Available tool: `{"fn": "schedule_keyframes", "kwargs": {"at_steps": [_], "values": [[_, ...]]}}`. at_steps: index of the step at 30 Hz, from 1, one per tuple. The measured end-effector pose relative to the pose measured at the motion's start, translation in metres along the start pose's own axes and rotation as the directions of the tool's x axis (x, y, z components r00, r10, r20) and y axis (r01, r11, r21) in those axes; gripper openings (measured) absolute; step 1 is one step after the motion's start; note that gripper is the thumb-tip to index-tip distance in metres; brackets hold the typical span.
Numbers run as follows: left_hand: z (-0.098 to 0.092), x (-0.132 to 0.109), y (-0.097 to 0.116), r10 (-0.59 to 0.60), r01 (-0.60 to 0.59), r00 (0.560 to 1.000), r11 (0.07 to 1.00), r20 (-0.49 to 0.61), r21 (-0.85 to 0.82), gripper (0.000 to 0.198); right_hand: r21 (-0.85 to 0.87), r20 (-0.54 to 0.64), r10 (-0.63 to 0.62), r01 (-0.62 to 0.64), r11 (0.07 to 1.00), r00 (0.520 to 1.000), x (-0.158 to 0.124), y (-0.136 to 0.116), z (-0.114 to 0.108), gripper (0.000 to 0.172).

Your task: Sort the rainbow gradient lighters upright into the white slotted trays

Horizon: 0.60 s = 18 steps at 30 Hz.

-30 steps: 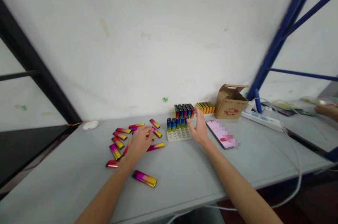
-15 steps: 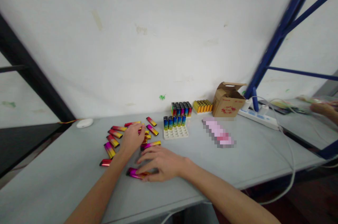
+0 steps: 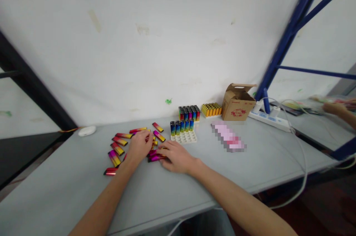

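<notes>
My left hand (image 3: pixel 140 145) is closed, its fingers curled down among shiny lighter-like cases; what its fingertips hold, if anything, is hidden. To its right, my right hand (image 3: pixel 176 155) has its fingers and thumb on a magenta lighter-like case (image 3: pixel 155 158) lying on the table. More such flat cases, coloured from red or magenta to yellow with black ends, are spread left of and behind my left hand, among them a magenta-yellow case (image 3: pixel 114 158). Behind my right hand is a white holed tray (image 3: pixel 187 138) with blue-green, black-topped pieces (image 3: pixel 182 127) upright in its back rows.
Behind stand a tray block of multicoloured pieces (image 3: pixel 189 113) and another of yellow pieces (image 3: pixel 211 110). An open cardboard box (image 3: pixel 237 108), a blurred pink item (image 3: pixel 228 136) and a power strip (image 3: pixel 269 121) lie right. At far right shows another person's hand (image 3: pixel 333 109).
My right hand has moved away from me, bringing the magenta case from near the front edge up to the other cases. My left hand stays about where it was. The view has shifted slightly.
</notes>
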State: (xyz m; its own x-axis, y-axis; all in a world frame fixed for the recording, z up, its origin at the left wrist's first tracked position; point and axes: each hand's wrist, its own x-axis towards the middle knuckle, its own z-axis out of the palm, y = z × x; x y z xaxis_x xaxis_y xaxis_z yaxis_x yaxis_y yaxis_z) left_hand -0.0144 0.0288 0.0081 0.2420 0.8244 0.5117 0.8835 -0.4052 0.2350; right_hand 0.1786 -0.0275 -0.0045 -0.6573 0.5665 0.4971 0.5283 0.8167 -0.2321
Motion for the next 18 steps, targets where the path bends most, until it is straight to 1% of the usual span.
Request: {"fn": "schedule_keyframes", "kwargs": {"at_steps": [4,7,11,15,18], "values": [[-0.001,0.0,0.001,0.008,-0.008,1.0,1.0,0.021,-0.022,0.036,0.042,0.015,0.001,-0.002,0.999,1.0,0.001,0.003,0.002,0.025],[-0.002,-0.001,0.003,0.014,-0.013,1.0,1.0,0.008,-0.024,0.035,0.036,0.022,0.003,-0.004,0.999,1.0,0.002,0.003,-0.001,0.02],[-0.005,-0.001,0.008,0.035,-0.035,0.999,0.999,0.021,-0.034,0.036,-0.014,0.043,0.036,-0.035,0.999,0.998,0.002,0.003,-0.005,0.019],[-0.005,-0.001,0.01,0.046,-0.044,0.999,0.996,0.024,-0.083,0.035,-0.075,0.001,0.055,-0.055,0.996,0.998,0.001,0.003,-0.003,0.02],[-0.005,-0.001,0.01,0.05,-0.047,0.998,0.993,0.029,-0.11,0.035,-0.102,0.007,0.06,-0.059,0.993,0.998,0.002,0.002,0.0,0.019]]}}
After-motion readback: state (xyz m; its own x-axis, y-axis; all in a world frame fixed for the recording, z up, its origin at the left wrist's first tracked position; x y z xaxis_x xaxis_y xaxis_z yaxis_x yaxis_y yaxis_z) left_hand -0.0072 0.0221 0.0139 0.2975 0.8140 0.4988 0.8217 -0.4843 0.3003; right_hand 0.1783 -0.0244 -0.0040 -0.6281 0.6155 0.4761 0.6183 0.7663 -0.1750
